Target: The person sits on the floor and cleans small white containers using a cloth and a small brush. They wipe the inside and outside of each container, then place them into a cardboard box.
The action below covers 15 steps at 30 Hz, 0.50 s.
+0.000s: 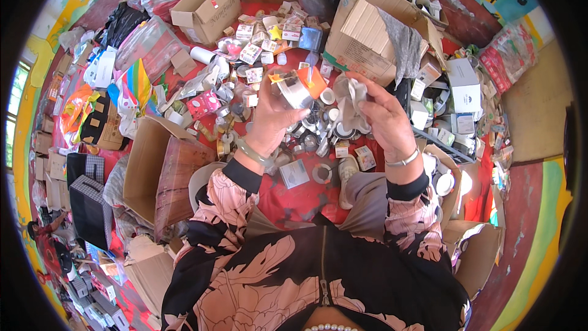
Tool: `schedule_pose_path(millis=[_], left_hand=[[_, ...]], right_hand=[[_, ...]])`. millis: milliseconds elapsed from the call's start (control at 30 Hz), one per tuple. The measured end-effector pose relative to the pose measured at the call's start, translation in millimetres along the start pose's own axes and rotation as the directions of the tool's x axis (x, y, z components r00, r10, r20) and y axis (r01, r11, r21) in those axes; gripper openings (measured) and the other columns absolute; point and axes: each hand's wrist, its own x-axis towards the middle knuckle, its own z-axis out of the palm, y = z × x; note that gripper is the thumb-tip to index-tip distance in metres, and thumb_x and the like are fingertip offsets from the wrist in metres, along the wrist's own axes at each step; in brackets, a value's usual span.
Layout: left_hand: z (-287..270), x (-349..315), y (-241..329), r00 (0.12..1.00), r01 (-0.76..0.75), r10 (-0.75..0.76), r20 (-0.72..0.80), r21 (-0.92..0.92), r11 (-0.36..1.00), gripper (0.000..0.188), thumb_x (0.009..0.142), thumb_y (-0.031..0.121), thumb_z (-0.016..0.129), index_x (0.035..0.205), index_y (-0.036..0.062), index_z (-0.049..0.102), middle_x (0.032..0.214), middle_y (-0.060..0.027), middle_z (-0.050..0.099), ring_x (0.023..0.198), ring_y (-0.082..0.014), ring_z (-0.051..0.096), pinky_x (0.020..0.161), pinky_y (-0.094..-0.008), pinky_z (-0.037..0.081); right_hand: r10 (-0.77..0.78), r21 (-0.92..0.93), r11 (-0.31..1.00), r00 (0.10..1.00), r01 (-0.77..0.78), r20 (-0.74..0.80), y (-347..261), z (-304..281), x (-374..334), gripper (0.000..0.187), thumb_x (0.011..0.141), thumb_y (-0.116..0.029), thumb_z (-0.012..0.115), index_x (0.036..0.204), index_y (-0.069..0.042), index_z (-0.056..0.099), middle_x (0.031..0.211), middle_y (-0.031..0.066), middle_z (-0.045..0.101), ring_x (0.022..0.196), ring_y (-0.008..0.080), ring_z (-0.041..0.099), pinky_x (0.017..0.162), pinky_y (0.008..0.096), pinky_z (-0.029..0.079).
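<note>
My left hand (272, 116) is raised over the pile and grips a round, shiny silver container (294, 93). An orange piece (312, 82) shows at its upper right; whether it is attached I cannot tell. In my right hand (389, 121) a crumpled greyish-white cloth or wrapping (351, 105) is pinched, hanging down beside the container but apart from my left hand. Beneath both hands lie several small metal tins and white lids (310, 142). A flat pale square box (294, 173) and a whitish ring (322, 173) rest on the red floor nearer me.
Small printed boxes (269, 34) are heaped beyond my hands. An open cardboard box (207, 9) stands at the far left of the heap, a larger one (361, 34) at the far right. Near my left arm is another carton (146, 168). A dark crate (442, 138) of packages sits at right.
</note>
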Motion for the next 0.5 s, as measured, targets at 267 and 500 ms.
schedule_pose_path(millis=[267,500], left_hand=[[0.7,-7.1,-30.3,1.0,-0.027,0.025,0.01,0.297,0.954,0.101,0.056,-0.005,0.077,0.138,0.0119,0.021,0.131,-0.0082,0.04,0.121,-0.0233,0.042,0.098,-0.0389,0.04],[5.7,-18.2,-27.3,0.999,-0.034,0.027,0.021,0.602,0.798,0.102,0.058,0.002,0.079,0.14,0.0083,0.02,0.136,-0.0118,0.033,0.125,-0.0238,0.038,0.098,-0.0372,0.041]], right_hand=[[-0.587,-0.809,0.479,0.809,0.341,-0.007,27.1,56.9,-6.5,0.023,0.069,0.006,0.065,0.089,-0.005,0.061,0.082,0.0086,0.06,0.08,0.022,0.061,0.068,0.0285,0.049],[-0.671,-0.897,0.283,0.739,0.339,0.067,24.6,66.4,-2.7,0.017,0.069,0.002,0.064,0.085,-0.004,0.065,0.075,0.0111,0.061,0.065,0.0278,0.061,0.059,0.0319,0.05]])
